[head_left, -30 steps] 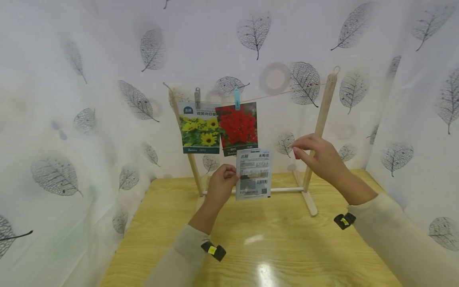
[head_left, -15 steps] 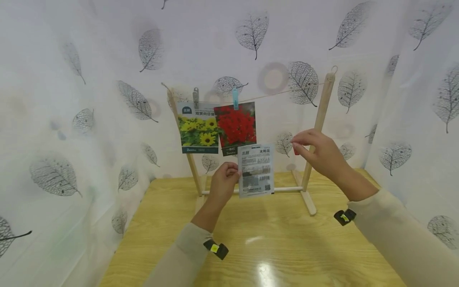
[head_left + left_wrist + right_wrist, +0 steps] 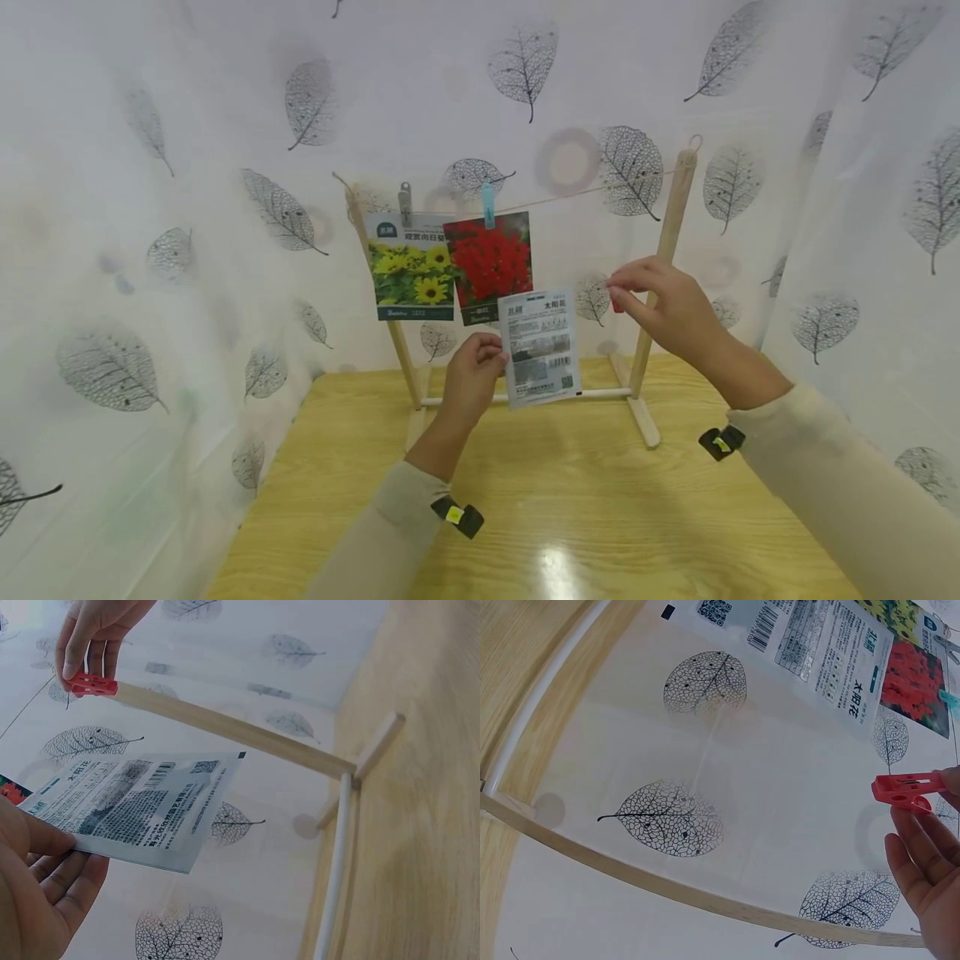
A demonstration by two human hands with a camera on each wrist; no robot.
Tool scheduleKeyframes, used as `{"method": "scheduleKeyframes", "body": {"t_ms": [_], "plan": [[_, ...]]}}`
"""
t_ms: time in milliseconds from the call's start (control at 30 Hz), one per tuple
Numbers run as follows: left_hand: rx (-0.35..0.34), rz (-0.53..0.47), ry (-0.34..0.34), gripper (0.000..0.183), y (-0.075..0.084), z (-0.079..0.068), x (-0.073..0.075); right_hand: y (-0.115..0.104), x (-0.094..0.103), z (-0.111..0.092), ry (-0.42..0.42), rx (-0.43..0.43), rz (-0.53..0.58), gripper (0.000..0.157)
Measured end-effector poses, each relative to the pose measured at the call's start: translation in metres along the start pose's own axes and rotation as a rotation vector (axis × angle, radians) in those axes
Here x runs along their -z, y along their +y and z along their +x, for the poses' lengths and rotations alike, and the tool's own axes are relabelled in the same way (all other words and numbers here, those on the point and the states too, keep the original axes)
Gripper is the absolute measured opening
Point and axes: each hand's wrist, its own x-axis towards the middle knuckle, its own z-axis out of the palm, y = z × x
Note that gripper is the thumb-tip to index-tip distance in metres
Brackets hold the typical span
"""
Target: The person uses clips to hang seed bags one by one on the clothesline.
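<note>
My left hand [image 3: 472,379] pinches a seed packet [image 3: 542,350] by its left edge, the printed back turned toward me. In the left wrist view the thumb lies over the packet's edge with fingers beneath. My right hand [image 3: 671,312], near the stand's right post, pinches a red clothespin [image 3: 906,789] between thumb and fingers. On a string [image 3: 577,196] hang two other packets: a yellow sunflower packet [image 3: 411,275] under a grey clothespin [image 3: 406,204], and a red flower packet [image 3: 491,258] under a light blue clothespin [image 3: 489,205]. The held packet overlaps the red one's lower corner in the head view.
A wooden stand with a right post [image 3: 677,204], a left post [image 3: 403,358] and a white crossbar [image 3: 607,392] carries the string. It stands on a wood-grain table [image 3: 615,517]. Behind hangs a white leaf-print curtain [image 3: 420,100].
My left hand has lifted the seed packet a little and shifted it slightly right, and the packet tilts more. My right hand has risen slightly with the red clothespin still in it.
</note>
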Motion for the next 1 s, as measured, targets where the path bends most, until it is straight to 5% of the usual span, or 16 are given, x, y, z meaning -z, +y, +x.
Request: {"method": "scheduleKeyframes", "body": {"t_ms": [1000], "plan": [[-0.041,-0.064,-0.002,0.023,0.009,0.010,-0.012,0.001,0.007,0.021,0.069,0.053,-0.050,0.017]]}}
